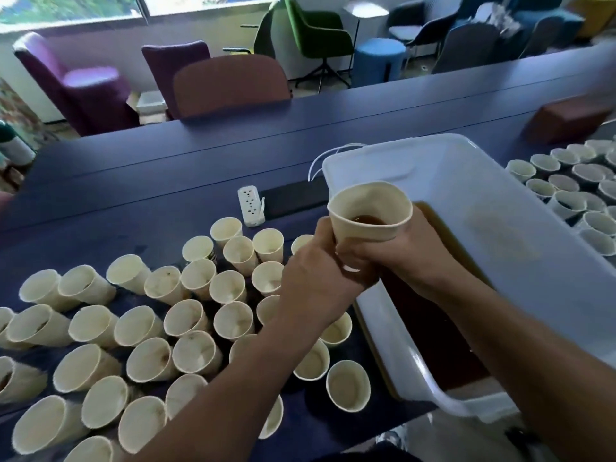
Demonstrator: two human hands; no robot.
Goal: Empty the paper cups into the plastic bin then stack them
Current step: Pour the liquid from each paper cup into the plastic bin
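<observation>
- Both hands are wrapped round one paper cup (368, 213) held up over the near-left edge of the white plastic bin (466, 181). There's a bit of brown liquid in the bottom of it.
- Left hand (313, 271) has its grip closed round the lower part of the cup from the left side, fingers curled in tight.
- Right hand (396, 255) does the same from the right, grip curled round the cup's base. Looks like another cup rim peeks out between the two hands, but I can't tell for sure.
- The cup's mouth is squashed a bit out of round.
- The bin sits on the dark blue counter (166, 168) at an angle, with brown liquid (443, 245) pooled inside.
- Loads of open cups (186, 318) crowd the counter left of the bin, most looking drained, some stained.
- Another bunch of cups (573, 185) stands on the far right, beyond the bin.
- A white power strip (250, 205) lies on the counter just behind the left bunch.
- Chairs (230, 85) in purple, green and blue stand past the counter.
</observation>
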